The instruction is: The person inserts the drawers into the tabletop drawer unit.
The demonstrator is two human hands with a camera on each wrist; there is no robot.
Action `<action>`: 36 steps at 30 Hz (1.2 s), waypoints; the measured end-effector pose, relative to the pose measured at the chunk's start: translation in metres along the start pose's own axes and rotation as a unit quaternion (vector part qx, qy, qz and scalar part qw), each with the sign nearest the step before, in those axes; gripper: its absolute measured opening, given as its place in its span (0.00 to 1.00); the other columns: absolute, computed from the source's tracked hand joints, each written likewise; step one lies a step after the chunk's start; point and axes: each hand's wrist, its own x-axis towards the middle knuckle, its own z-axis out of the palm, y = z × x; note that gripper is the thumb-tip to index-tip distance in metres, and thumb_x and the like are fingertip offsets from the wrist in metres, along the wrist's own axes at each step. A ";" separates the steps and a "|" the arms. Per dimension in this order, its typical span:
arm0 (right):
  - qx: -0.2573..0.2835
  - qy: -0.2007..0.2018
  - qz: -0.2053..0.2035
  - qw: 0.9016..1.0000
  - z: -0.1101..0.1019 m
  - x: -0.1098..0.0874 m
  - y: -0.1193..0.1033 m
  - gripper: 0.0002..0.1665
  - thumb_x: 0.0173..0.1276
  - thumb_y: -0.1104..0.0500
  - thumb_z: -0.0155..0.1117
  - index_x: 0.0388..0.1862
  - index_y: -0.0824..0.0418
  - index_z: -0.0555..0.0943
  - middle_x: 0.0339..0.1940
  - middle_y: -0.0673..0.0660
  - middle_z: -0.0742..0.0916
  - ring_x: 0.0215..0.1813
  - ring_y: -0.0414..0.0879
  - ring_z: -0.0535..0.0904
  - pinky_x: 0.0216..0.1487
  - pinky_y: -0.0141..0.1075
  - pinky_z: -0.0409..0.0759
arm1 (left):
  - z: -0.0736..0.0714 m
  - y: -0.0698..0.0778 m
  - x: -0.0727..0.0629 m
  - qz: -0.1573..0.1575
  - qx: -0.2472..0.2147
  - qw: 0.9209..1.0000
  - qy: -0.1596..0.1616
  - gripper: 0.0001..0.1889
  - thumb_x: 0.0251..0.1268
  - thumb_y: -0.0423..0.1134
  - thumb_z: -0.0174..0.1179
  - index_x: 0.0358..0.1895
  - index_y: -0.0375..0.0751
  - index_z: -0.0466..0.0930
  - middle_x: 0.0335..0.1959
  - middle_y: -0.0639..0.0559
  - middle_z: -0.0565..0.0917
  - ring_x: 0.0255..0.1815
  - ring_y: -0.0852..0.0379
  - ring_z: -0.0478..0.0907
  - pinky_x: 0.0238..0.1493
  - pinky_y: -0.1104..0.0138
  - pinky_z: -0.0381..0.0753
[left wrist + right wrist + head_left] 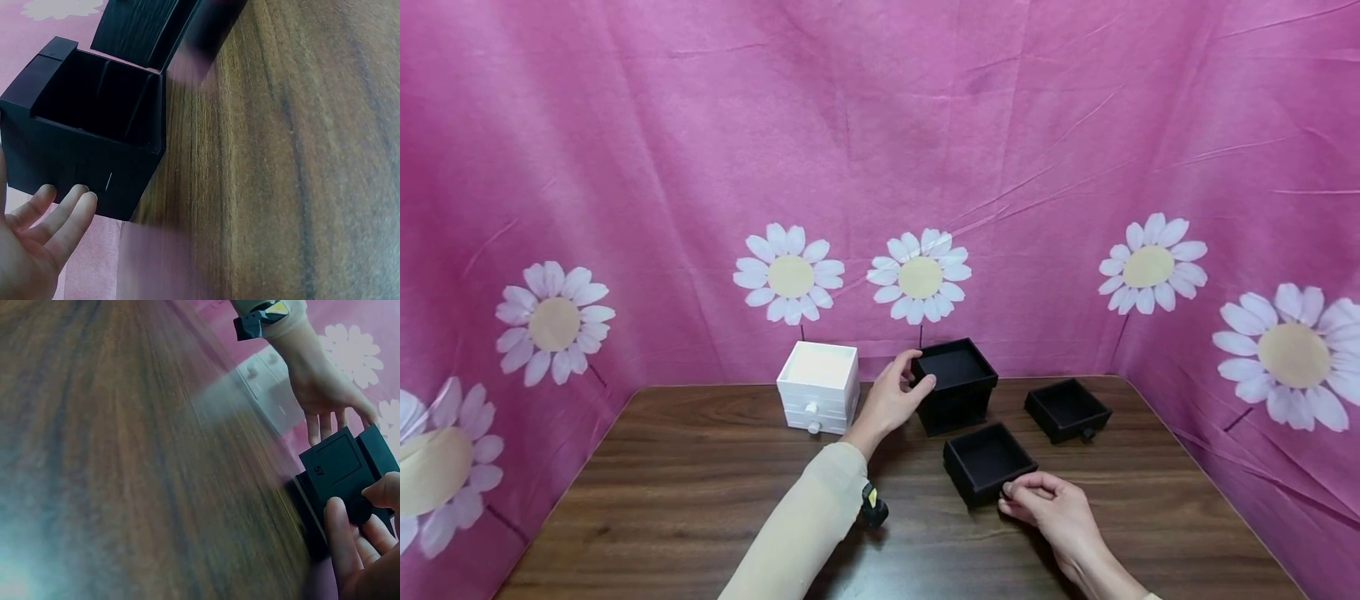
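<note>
A pink cloth point(925, 125) printed with daisies surrounds the wooden table point(662, 467), where the black cabinet point(955, 408) stands near the back edge, the left hand point(887, 398) resting against its left side with fingers spread. The somewhat smaller white cabinet point(797, 400) stands left of it along the same edge, its knobs turned toward the front edge. Smaller again, one black drawer point(1063, 425) lies toward the back right corner and the front drawer point(958, 477) nearer the front edge, its round knob point(360, 511) pinched by the right hand point(1058, 510).
</note>
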 end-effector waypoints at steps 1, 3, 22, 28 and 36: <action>0.001 0.001 -0.001 1.000 0.001 0.001 0.000 0.05 0.72 0.74 0.67 0.36 0.67 0.85 0.33 0.54 0.93 0.35 0.44 0.92 0.45 0.38 0.92 | 0.000 -0.001 0.000 0.000 0.000 1.000 0.001 0.29 0.78 0.59 0.61 0.77 0.60 0.72 0.59 0.48 0.79 0.60 0.48 0.82 0.61 0.51 0.83; 0.004 0.001 -0.005 1.000 0.002 0.003 0.000 0.05 0.72 0.74 0.67 0.36 0.67 0.85 0.33 0.54 0.93 0.35 0.44 0.92 0.45 0.38 0.92 | 0.000 -0.002 -0.001 0.000 0.001 1.000 0.002 0.29 0.78 0.59 0.61 0.77 0.60 0.72 0.58 0.48 0.79 0.60 0.50 0.81 0.61 0.52 0.83; 0.013 0.010 0.002 1.000 0.013 0.023 0.000 0.05 0.73 0.75 0.67 0.44 0.79 0.83 0.33 0.55 0.93 0.36 0.44 0.93 0.47 0.39 0.92 | -0.003 -0.002 -0.001 -0.003 -0.017 1.000 0.006 0.29 0.78 0.58 0.62 0.77 0.61 0.72 0.60 0.47 0.78 0.61 0.46 0.80 0.61 0.52 0.83; 0.015 0.004 0.001 1.000 0.016 0.030 -0.002 0.04 0.73 0.76 0.65 0.44 0.78 0.83 0.34 0.56 0.93 0.36 0.44 0.93 0.47 0.38 0.92 | -0.002 0.000 -0.001 -0.002 -0.011 1.000 0.005 0.29 0.78 0.57 0.62 0.77 0.59 0.72 0.59 0.46 0.79 0.59 0.49 0.81 0.61 0.53 0.83; 0.021 -0.002 -0.001 1.000 0.020 0.037 -0.004 0.02 0.74 0.75 0.65 0.43 0.76 0.83 0.35 0.58 0.93 0.37 0.44 0.93 0.47 0.39 0.92 | 0.001 0.001 0.000 0.002 -0.014 1.000 0.004 0.29 0.78 0.57 0.62 0.77 0.59 0.72 0.58 0.46 0.79 0.60 0.46 0.81 0.61 0.52 0.83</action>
